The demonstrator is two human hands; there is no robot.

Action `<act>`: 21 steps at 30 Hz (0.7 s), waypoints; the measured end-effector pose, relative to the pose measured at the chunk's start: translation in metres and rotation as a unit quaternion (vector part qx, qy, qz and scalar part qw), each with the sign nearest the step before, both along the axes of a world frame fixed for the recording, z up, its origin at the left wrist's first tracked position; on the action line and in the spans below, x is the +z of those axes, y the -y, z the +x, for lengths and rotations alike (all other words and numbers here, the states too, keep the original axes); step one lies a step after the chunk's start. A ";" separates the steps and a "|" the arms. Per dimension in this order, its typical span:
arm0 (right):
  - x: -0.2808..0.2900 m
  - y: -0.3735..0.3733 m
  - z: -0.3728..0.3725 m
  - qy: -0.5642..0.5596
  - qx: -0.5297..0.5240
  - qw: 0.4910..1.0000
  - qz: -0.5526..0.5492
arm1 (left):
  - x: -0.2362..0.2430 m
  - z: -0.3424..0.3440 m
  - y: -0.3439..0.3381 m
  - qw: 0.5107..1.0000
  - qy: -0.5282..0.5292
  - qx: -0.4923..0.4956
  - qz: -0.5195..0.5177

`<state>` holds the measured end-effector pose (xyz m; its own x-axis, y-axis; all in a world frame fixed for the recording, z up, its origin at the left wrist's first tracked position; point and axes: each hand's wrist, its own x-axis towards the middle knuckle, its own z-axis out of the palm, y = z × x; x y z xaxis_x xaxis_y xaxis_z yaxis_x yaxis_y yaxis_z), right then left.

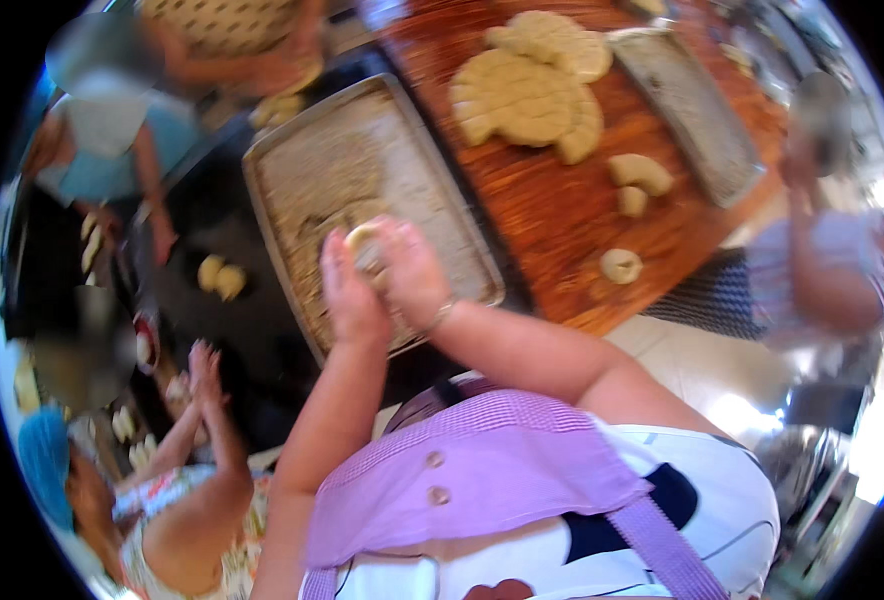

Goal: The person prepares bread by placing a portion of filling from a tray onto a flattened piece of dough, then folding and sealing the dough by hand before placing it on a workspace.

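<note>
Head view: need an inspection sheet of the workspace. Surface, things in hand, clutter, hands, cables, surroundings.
Surface: dark table under the tray, beside a wooden table.
Job's things: pale dough piece between the hands; metal tray below, partly covered with crumbs.
Clutter: big dough mass, long metal pan and smaller dough pieces on the wood; more dough on the dark table.
Hands: left hand and right hand together over the tray; bracelet on the right wrist.
Cables: nothing seen.
Surroundings: other people to the left, top and right; tiled floor at right.
</note>
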<state>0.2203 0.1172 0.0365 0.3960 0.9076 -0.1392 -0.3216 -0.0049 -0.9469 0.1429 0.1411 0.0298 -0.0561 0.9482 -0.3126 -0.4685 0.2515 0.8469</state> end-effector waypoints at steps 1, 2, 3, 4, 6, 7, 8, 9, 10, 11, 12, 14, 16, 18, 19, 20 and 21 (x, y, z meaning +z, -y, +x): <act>0.011 0.005 -0.004 -0.063 -0.005 0.998 0.008 | 0.002 -0.002 0.004 0.996 0.083 -0.021 -0.016; 0.017 0.009 -0.005 -0.121 -0.015 0.992 0.014 | 0.002 -0.005 0.009 0.984 0.171 -0.046 -0.029; 0.010 0.014 0.000 -0.059 0.040 0.997 0.009 | 0.003 -0.009 0.016 0.989 0.144 -0.042 -0.012; 0.003 0.017 0.003 0.007 0.093 0.996 0.007 | 0.005 -0.013 0.021 0.992 0.120 -0.039 0.003; -0.001 0.018 0.011 0.049 0.071 0.996 0.020 | 0.015 -0.012 0.033 0.991 0.115 -0.061 -0.009; -0.002 0.019 0.011 0.071 0.057 0.995 0.026 | 0.017 -0.010 0.038 0.990 0.114 -0.076 -0.016; -0.005 0.023 0.007 0.077 0.080 0.994 0.021 | 0.012 -0.008 0.044 0.996 0.073 -0.050 -0.003; -0.004 0.024 0.005 0.084 0.102 0.991 0.019 | 0.007 -0.003 0.046 0.999 0.033 -0.024 0.013; -0.003 0.026 0.002 0.091 0.124 0.988 0.017 | 0.003 -0.001 0.047 1.000 -0.008 0.001 0.029; -0.001 0.027 -0.002 0.153 0.089 0.984 0.033 | 0.000 -0.001 0.046 0.997 -0.069 0.003 0.041; -0.008 0.025 -0.004 0.131 0.074 0.988 0.030 | -0.004 -0.002 0.044 0.990 -0.122 -0.013 0.075; -0.024 0.018 -0.004 0.084 0.045 0.995 0.020 | -0.016 -0.003 0.029 0.963 -0.230 -0.045 0.136; 0.001 0.006 -0.001 0.007 0.032 0.999 -0.042 | -0.015 -0.004 0.017 0.991 -0.090 -0.045 0.083; 0.008 0.000 0.002 -0.083 0.025 0.994 -0.066 | 0.005 -0.003 0.010 0.994 0.113 0.000 0.003; 0.004 -0.002 0.002 -0.135 0.028 0.989 -0.059 | 0.004 -0.006 0.008 0.991 0.130 -0.027 0.011; 0.003 -0.003 0.001 -0.186 0.032 0.981 -0.053 | 0.004 -0.007 0.010 0.992 0.120 -0.027 0.007; 0.002 -0.002 0.002 -0.142 0.066 0.986 -0.055 | 0.003 -0.010 0.015 0.994 0.108 -0.026 0.001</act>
